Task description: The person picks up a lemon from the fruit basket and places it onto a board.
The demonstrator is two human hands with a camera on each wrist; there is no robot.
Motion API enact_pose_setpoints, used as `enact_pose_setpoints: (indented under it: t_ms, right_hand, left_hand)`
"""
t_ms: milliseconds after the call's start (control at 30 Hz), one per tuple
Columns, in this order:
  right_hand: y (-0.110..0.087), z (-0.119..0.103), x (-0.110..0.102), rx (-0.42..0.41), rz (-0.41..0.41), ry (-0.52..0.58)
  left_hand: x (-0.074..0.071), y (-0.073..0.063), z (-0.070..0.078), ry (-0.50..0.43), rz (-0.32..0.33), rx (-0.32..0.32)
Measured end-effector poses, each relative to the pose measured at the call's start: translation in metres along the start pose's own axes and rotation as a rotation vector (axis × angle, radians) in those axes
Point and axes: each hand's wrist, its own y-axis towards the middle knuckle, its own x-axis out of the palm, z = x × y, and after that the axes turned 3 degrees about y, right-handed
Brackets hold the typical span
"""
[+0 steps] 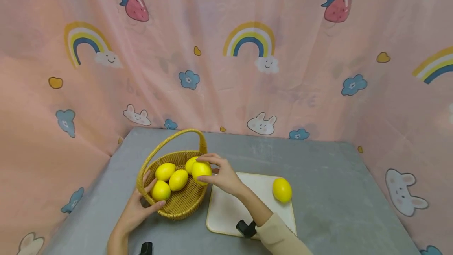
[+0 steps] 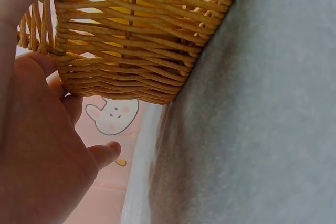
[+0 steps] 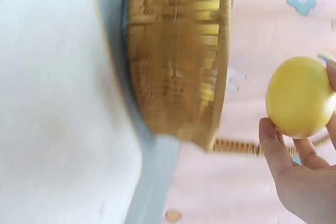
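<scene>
A yellow wicker basket with an arched handle stands on the table, several lemons inside it. My left hand grips its left side, thumb on the front rim and fingers behind; the left wrist view has the woven wall right above the palm. At the basket's right rim my right hand pinches a lemon between thumb and fingers. In the right wrist view that lemon is held above the rim level. Another lemon lies on the right part of a white board.
The board lies just right of the basket on the grey table. A pink patterned curtain hangs behind and along both sides of the table. Black wrist camera mounts show near both forearms.
</scene>
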Motion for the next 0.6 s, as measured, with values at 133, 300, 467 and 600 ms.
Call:
enact_pose_setpoints:
  t_ms: [133,300,467,600]
  right_hand:
    - [-0.014,0.003,-0.022,0.006,0.065,0.002]
    - [-0.035,0.008,-0.044,0.033,0.127,-0.015]
    - [-0.058,0.018,-0.062,0.081,0.198,-0.049]
    - [-0.073,0.025,-0.070,0.122,0.262,-0.069]
  left_hand:
    - [0.000,0.000,0.001,-0.010,-0.006,-0.001]
    - [0.001,0.001,0.001,-0.008,-0.011,-0.003]
    - [0.002,0.001,0.000,0.004,-0.009,-0.001]
    - [0.002,0.000,0.000,0.013,-0.001,0.009]
